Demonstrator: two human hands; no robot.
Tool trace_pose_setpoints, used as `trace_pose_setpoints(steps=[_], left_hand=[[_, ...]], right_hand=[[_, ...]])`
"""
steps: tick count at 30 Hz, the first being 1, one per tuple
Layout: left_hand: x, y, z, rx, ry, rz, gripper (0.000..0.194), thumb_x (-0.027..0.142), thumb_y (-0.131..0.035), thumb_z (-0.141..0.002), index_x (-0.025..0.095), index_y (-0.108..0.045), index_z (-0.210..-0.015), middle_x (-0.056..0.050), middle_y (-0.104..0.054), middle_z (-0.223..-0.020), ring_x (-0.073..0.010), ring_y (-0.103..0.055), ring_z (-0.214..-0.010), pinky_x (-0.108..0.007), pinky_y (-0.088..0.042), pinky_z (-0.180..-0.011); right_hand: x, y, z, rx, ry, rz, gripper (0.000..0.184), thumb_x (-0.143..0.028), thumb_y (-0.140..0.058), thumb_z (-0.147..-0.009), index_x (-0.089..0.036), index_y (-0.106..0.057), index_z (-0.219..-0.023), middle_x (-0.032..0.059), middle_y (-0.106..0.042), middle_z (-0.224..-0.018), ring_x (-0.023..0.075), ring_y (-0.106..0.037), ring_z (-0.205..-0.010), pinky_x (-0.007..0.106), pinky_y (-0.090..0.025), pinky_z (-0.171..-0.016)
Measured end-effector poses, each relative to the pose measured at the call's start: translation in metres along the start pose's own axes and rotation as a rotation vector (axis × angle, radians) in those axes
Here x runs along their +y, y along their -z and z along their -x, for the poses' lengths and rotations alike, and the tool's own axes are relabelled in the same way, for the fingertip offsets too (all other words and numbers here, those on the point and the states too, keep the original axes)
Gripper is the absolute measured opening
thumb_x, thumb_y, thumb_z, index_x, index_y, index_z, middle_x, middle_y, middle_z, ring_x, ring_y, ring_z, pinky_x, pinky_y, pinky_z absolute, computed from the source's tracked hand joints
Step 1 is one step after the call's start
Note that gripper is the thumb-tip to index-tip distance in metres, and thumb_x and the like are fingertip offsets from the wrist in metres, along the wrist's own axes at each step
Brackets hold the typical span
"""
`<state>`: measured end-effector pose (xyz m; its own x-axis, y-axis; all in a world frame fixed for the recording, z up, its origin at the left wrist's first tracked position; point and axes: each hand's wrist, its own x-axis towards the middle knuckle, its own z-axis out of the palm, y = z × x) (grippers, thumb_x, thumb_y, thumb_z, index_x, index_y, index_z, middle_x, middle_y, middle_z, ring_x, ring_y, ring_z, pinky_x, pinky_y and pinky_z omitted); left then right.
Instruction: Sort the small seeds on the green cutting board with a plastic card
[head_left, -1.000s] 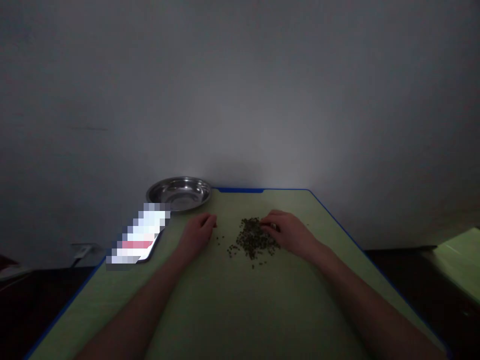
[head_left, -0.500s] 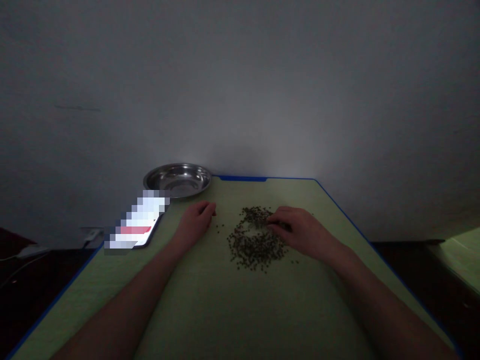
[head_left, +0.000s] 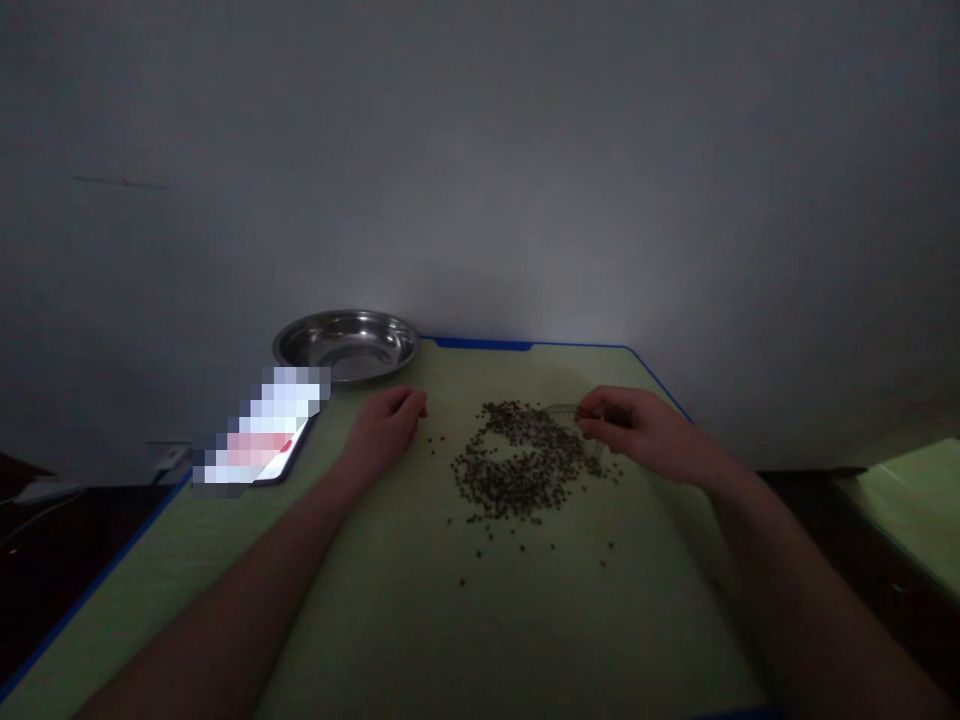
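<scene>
A loose pile of small dark grains (head_left: 510,480), like seeds or peppercorns, lies spread on the pale green table (head_left: 420,620). To its right, my right hand (head_left: 634,430) pinches a clear, see-through piece with a curved rim (head_left: 559,408), perhaps a small dish or cup. That piece is tilted over the pile's right edge, and its full shape is hard to see. Left of the pile, my left hand (head_left: 382,430) rests on the table with its fingers curled closed. Whatever is inside those fingers, if anything, is hidden.
A shiny steel basin (head_left: 349,350) stands at the table's back left. Before it, a lit phone (head_left: 262,430) lies with its screen blurred out. The wall (head_left: 525,200) rises behind the table's blue edge. A few stray grains lie around the pile.
My right hand has moved right, away from the pile's middle, and the clear rim now shows. The grains lie more widely scattered toward the front and right. My left hand stays closed.
</scene>
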<state>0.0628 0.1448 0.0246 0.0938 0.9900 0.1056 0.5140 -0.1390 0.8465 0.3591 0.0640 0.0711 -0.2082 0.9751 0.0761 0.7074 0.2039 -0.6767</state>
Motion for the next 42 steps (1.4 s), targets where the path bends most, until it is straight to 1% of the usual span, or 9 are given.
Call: trace_pose_setpoints(steps=[3, 6, 10, 16, 20, 24, 29, 34, 42], left_hand=[[-0.001, -0.001, -0.001, 0.004, -0.015, -0.012, 0.029, 0.042, -0.044, -0.077, 0.021, -0.053, -0.06, 0.005, -0.042, -0.042, -0.0124, -0.041, -0.041, -0.026, -0.031, -0.047], [-0.002, -0.001, -0.001, -0.005, -0.034, -0.005, 0.029, 0.042, -0.044, -0.078, 0.021, -0.053, -0.06, 0.005, -0.042, -0.042, -0.0124, -0.041, -0.042, -0.026, -0.031, -0.047], [-0.002, -0.001, -0.001, -0.003, -0.071, -0.026, 0.03, 0.042, -0.043, -0.078, 0.02, -0.052, -0.058, 0.005, -0.042, -0.043, -0.0122, -0.041, -0.043, -0.026, -0.031, -0.049], [-0.002, -0.002, -0.001, 0.0, -0.084, -0.024, 0.031, 0.042, -0.043, -0.078, 0.02, -0.052, -0.058, 0.005, -0.042, -0.043, -0.0131, -0.043, -0.045, -0.027, -0.031, -0.05], [-0.005, -0.002, -0.001, -0.006, -0.079, -0.004, 0.032, 0.044, -0.043, -0.079, 0.02, -0.052, -0.059, 0.005, -0.043, -0.044, -0.0133, -0.044, -0.044, -0.027, -0.032, -0.05], [-0.006, -0.002, -0.001, -0.014, -0.078, -0.002, 0.032, 0.043, -0.043, -0.079, 0.02, -0.052, -0.06, 0.005, -0.043, -0.044, -0.0129, -0.043, -0.044, -0.027, -0.033, -0.05], [-0.007, -0.003, -0.002, -0.016, -0.087, -0.021, 0.032, 0.043, -0.042, -0.079, 0.02, -0.053, -0.061, 0.005, -0.044, -0.045, -0.0131, -0.044, -0.045, -0.026, -0.032, -0.05], [-0.008, -0.003, -0.002, -0.02, -0.102, -0.035, 0.032, 0.044, -0.042, -0.08, 0.02, -0.054, -0.061, 0.005, -0.044, -0.046, -0.0135, -0.044, -0.046, -0.027, -0.032, -0.05], [-0.005, -0.002, 0.0, -0.016, -0.096, -0.052, 0.032, 0.042, -0.041, -0.08, 0.02, -0.052, -0.06, 0.004, -0.043, -0.044, -0.0143, -0.045, -0.048, -0.027, -0.032, -0.05]], right_hand=[[0.001, 0.002, 0.023, -0.129, -0.069, -0.111, 0.016, -0.031, -0.056, -0.084, -0.019, -0.062, -0.092, -0.0006, -0.058, -0.068, 0.0111, -0.052, -0.057, 0.023, -0.041, -0.051], [0.005, -0.001, 0.049, -0.21, -0.151, -0.086, 0.028, -0.032, -0.055, -0.086, -0.021, -0.063, -0.11, 0.0015, -0.064, -0.075, 0.013, -0.056, -0.062, 0.024, -0.045, -0.053], [0.006, -0.008, 0.067, -0.186, -0.118, 0.052, 0.027, -0.036, -0.054, -0.087, -0.026, -0.068, -0.108, 0.0045, -0.071, -0.096, 0.0171, -0.062, -0.077, 0.029, -0.05, -0.064], [-0.01, -0.016, 0.055, -0.173, -0.005, 0.136, 0.027, -0.026, -0.051, -0.088, -0.023, -0.072, -0.105, 0.0049, -0.073, -0.1, 0.0182, -0.066, -0.082, 0.03, -0.05, -0.07], [-0.017, -0.023, 0.047, -0.186, 0.09, 0.192, 0.026, -0.022, -0.051, -0.088, -0.024, -0.072, -0.103, 0.0045, -0.074, -0.097, 0.0181, -0.066, -0.082, 0.03, -0.049, -0.071], [-0.017, -0.031, 0.039, -0.226, 0.136, 0.207, 0.025, -0.021, -0.051, -0.089, -0.024, -0.073, -0.1, 0.0037, -0.074, -0.09, 0.0164, -0.064, -0.075, 0.028, -0.047, -0.067], [-0.014, -0.033, 0.026, -0.222, 0.141, 0.277, 0.022, -0.021, -0.051, -0.09, -0.023, -0.072, -0.093, 0.0014, -0.071, -0.079, 0.0146, -0.06, -0.067, 0.027, -0.042, -0.061], [-0.016, -0.033, 0.023, -0.146, 0.136, 0.292, 0.021, -0.024, -0.053, -0.09, -0.023, -0.071, -0.1, 0.0028, -0.073, -0.09, 0.016, -0.063, -0.075, 0.028, -0.044, -0.066], [-0.022, -0.041, 0.022, -0.213, 0.135, 0.268, 0.02, -0.022, -0.052, -0.089, -0.023, -0.071, -0.094, 0.0009, -0.072, -0.082, 0.0147, -0.06, -0.069, 0.026, -0.041, -0.061]])
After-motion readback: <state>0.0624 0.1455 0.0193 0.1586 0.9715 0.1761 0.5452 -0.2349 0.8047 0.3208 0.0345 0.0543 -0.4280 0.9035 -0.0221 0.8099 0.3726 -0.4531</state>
